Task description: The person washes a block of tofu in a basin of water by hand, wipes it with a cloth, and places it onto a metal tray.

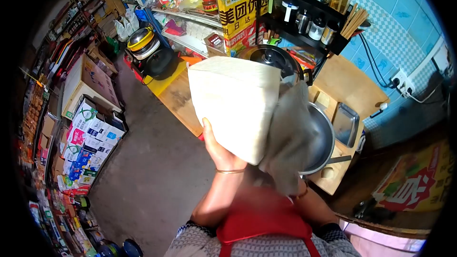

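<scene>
A white, box-shaped thing (233, 100) with rounded edges is held up in front of me, its broad side facing the camera. My left hand (221, 152) grips its lower left part, with the thumb lying on the near face and the other fingers hidden behind. A grey cloth (291, 133), slightly blurred, hangs against the right side of the white thing. My right hand (303, 189) is under the cloth and holds it up; only the wrist shows, the fingers are covered.
Behind the cloth, a grey frying pan (325, 138) rests on a wooden stand beside a metal tray (346, 124). A lidded pot (273, 59) is farther back. A black rack (304, 21) carries jars and chopsticks. Cartons (90, 143) and stocked shelves line the left.
</scene>
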Demonstrator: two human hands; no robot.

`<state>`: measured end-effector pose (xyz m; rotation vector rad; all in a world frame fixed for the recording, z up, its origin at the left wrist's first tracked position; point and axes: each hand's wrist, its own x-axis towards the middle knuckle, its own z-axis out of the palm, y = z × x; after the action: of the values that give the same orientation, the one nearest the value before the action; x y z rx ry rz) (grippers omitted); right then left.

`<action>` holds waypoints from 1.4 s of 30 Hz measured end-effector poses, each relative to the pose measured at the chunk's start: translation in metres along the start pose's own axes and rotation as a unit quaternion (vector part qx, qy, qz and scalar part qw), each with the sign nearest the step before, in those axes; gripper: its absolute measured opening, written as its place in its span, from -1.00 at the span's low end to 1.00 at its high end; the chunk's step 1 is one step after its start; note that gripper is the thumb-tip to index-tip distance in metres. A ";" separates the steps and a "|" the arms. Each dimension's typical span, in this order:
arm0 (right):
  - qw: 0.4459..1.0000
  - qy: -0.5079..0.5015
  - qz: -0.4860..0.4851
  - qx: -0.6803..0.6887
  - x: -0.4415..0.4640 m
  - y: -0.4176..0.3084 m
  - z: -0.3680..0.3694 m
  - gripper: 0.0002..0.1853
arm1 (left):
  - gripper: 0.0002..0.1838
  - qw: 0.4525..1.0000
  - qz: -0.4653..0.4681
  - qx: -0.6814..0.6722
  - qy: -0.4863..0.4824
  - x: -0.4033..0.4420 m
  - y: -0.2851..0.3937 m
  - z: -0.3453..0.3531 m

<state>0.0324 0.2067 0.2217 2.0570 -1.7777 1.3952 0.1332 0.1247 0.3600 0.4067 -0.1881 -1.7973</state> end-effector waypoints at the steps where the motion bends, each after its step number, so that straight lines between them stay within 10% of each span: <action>1: 0.997 -0.038 0.024 -0.069 -0.021 0.023 0.026 -0.86 | -0.40 0.996 0.054 0.069 -0.026 -0.001 -0.006 -0.007; 6: 0.991 0.056 0.043 0.114 0.048 0.006 -0.037 -0.78 | -0.22 0.964 0.193 0.037 -0.181 -0.002 0.024 -0.019; 9: 0.995 0.042 -0.061 0.060 0.062 -0.002 -0.063 -0.72 | -0.23 0.960 -0.188 0.090 -0.185 0.037 0.053 -0.037; 13: 0.992 -0.026 -0.085 0.094 0.055 0.001 -0.066 -0.64 | -0.24 0.917 -0.310 0.085 -0.236 0.046 0.025 -0.082; 15: 0.766 0.007 0.400 0.503 0.053 -0.018 -0.061 -0.60 | -0.25 0.933 -0.278 0.059 -0.222 0.031 0.009 -0.103; 19: 0.847 0.061 0.325 0.416 0.059 -0.002 -0.069 -0.63 | -0.26 0.944 -0.249 0.029 -0.214 0.016 0.000 -0.128; 21: 0.720 0.128 0.338 0.592 0.082 -0.009 -0.095 -0.61 | -0.27 0.944 -0.242 0.023 -0.222 0.012 0.001 -0.131; 24: 0.723 0.034 0.331 0.605 0.090 -0.025 -0.105 -0.60 | -0.28 0.944 -0.231 0.007 -0.235 0.009 -0.002 -0.135; 26: 0.946 -0.260 0.141 0.135 0.103 -0.049 -0.082 -0.68 | -0.29 0.940 -0.220 -0.027 -0.258 0.003 -0.003 -0.132; 27: 0.949 -0.311 -0.006 -0.056 0.110 -0.061 -0.070 -0.70 | -0.29 0.937 -0.217 -0.040 -0.270 0.003 -0.005 -0.131; 32: 0.959 -0.270 0.037 0.076 0.092 -0.055 -0.037 -0.72 | -0.31 0.926 -0.159 0.219 -0.262 0.014 -0.007 -0.144; 38: 0.938 -0.267 -0.032 0.217 0.093 -0.066 -0.033 -0.92 | -0.30 0.933 -0.206 0.131 -0.263 0.018 0.001 -0.141; 42: 0.945 -0.299 -0.105 0.076 0.103 -0.097 -0.025 -0.93 | -0.29 0.942 -0.208 0.095 -0.246 0.027 -0.003 -0.138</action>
<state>0.0879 0.1762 0.3503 2.8833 -1.5744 0.9310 0.1753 0.1110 0.2266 0.1243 -0.6728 -2.2889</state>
